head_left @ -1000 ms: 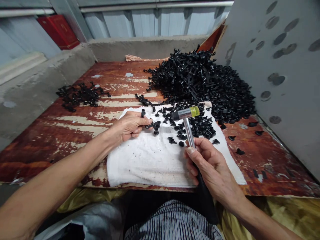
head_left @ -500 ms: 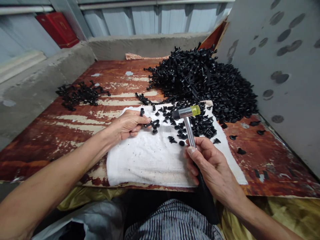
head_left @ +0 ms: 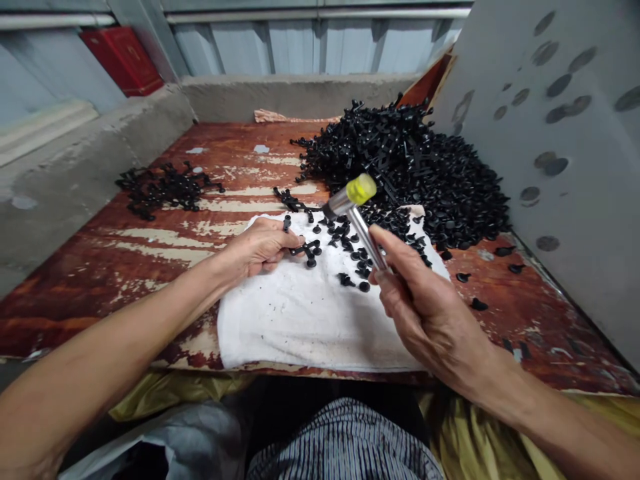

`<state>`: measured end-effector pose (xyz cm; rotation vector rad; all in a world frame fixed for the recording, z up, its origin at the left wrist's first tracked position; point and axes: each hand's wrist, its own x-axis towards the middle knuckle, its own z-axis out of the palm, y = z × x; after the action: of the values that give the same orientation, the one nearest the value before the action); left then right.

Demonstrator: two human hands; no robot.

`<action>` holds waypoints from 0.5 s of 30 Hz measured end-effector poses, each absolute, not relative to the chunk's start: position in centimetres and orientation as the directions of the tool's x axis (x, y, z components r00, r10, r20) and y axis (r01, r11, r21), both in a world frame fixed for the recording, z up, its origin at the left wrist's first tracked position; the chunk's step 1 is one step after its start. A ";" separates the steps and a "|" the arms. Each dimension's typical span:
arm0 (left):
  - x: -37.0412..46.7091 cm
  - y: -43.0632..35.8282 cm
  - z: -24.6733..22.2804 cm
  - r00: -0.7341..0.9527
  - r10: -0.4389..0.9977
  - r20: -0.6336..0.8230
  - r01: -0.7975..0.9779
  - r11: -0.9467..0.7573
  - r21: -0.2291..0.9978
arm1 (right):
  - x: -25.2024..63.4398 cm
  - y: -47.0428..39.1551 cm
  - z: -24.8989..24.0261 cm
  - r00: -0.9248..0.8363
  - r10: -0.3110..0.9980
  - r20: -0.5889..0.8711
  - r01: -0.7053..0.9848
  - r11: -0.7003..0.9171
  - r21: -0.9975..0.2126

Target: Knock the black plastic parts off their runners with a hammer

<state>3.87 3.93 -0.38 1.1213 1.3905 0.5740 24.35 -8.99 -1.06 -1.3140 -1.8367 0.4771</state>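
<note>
My left hand (head_left: 267, 247) pinches a branched black plastic piece with round knobs (head_left: 311, 251), low over a white cloth (head_left: 300, 320). Gripped by its handle in my right hand (head_left: 425, 300) is a mallet (head_left: 353, 200) with a metal head, one yellow face and one dark face. The mallet's head is raised above the cloth, up and to the right of the black piece and apart from it. Loose black knob-shaped parts (head_left: 363, 267) lie on the cloth between my hands, partly hidden behind the mallet and right hand.
A large heap of black parts (head_left: 395, 153) rises at the back right, against a grey panel (head_left: 560, 173). A smaller pile of branched black pieces (head_left: 165, 190) lies at left on the worn reddish tabletop (head_left: 125, 267). A red box-like object (head_left: 123, 60) stands on the concrete ledge (head_left: 100, 140).
My right hand has lifted the mallet up and slightly left, tilting its head. My left hand keeps its hold on the black piece in nearly the same place.
</note>
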 end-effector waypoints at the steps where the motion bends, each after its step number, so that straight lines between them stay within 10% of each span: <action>1: 3.9 3.9 -0.4 0.170 0.873 -0.457 0.282 0.401 0.872 | 24.4 -8.6 -1.0 -0.145 0.872 0.468 0.628 0.446 -0.637; 15: 4.2 3.4 -0.3 0.139 0.900 -0.414 0.279 0.366 0.888 | 24.6 -7.6 -1.3 -0.345 0.866 0.363 0.734 0.489 -0.470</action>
<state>4.17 3.40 -0.33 1.1576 1.4009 0.6372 24.65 -7.57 -1.32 -1.3131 -2.1648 0.3003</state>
